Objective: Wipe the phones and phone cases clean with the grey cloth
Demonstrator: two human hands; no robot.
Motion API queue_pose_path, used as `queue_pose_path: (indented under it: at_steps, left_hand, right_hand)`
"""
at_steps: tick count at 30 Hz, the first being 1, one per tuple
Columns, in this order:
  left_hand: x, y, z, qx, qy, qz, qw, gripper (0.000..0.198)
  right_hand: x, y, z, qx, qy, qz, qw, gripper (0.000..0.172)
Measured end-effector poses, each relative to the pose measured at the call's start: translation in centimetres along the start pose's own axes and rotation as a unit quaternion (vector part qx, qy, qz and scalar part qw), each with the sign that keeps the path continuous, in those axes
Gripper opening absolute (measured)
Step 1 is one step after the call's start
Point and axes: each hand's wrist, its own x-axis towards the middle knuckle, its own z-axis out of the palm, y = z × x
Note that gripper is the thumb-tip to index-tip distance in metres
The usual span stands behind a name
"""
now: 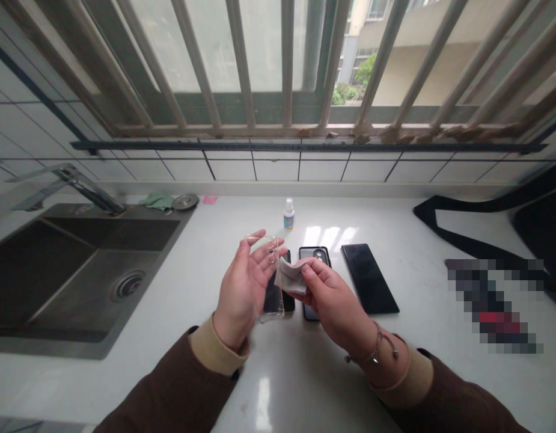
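One steel sink [79, 282] sits left of the clear phone case [272, 278], with its tap [86, 187] behind. The left hand [241, 291], fingers spread, cradles the case lightly by its edges, while the right hand [332, 297] pinches a grey cloth [290, 276] between thumb and fingers, pressing it to the case's edge. Beyond the case, a small bottle [288, 215] stands on the white bench [178, 373]. Right of the case lie a dark phone [314, 255] and a black phone [370, 279], below a barred window [287, 60].
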Motion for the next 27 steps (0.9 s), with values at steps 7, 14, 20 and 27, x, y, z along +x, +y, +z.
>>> queue_pose_path:
  at_steps: [7, 14, 20, 27]
  left_hand:
    - [0.1, 0.7, 0.1, -0.019, 0.029, 0.062, 0.998, 0.043]
    - [-0.1, 0.5, 0.4, 0.022, 0.051, 0.208, 0.977, 0.040]
    - [-1.6, -0.4, 0.9, 0.129, 0.003, 0.353, 0.927, 0.048]
    - [-1.8, -1.3, 0.2, 0.200, 0.021, 0.438, 0.876, 0.066]
  right_hand:
    - [-0.1, 0.2, 0.1, 0.020, -0.013, 0.046, 0.999, 0.040]
    - [0.0, 0.6, 0.0, 0.055, -0.016, 0.082, 0.995, 0.038]
    - [0.1, 0.5, 0.0, 0.082, 0.000, 0.091, 0.992, 0.040]
    - [-0.3, 0.7, 0.3, 0.049, -0.016, 0.100, 0.994, 0.036]
